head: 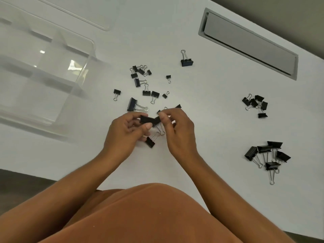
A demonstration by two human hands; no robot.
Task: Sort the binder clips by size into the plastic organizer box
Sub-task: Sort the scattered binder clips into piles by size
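Both hands meet over the middle of the white table. My left hand and my right hand pinch one large black binder clip between them, its wire handles hanging below. Another clip lies just under my left hand. Loose black clips of mixed sizes are scattered beyond the hands. A pile of smaller clips sits to the right, and a pile of large clips lies nearer at the right. The clear plastic organizer box stands at the left with its compartments showing no clips.
A grey cable hatch is set into the table at the far right. The box's clear lid lies at the back left. The table's front edge runs close to my body, with an orange garment below.
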